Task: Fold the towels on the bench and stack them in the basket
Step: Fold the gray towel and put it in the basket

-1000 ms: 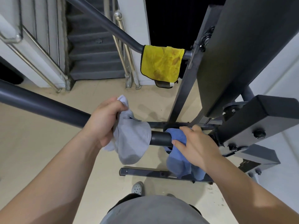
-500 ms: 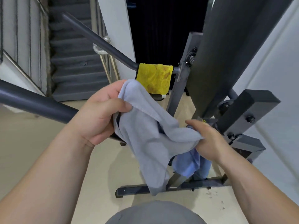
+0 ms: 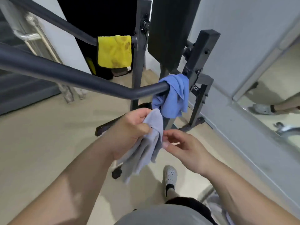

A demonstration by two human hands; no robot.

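Note:
My left hand (image 3: 129,132) grips a grey towel (image 3: 146,148) near its top corner, and the cloth hangs down in loose folds over the floor. My right hand (image 3: 183,148) is just right of it, fingers apart, fingertips touching or almost touching the towel's edge. A blue towel (image 3: 175,95) hangs bunched over the end of the near grey bar (image 3: 81,78) of the bench. A stained yellow towel (image 3: 114,51) is draped over the far bar (image 3: 65,25). No basket can be made out clearly.
The bench's dark padded board (image 3: 168,33) and metal uprights (image 3: 138,62) stand ahead. A grey wall with a mirror (image 3: 276,88) runs along the right. Stairs with a metal railing (image 3: 32,36) are at far left. My shoe (image 3: 169,176) is on the beige floor.
The grey towel has come off the near bar and now hangs lower from my left hand. My right hand has let go of the cloth and opened. The view has swung right.

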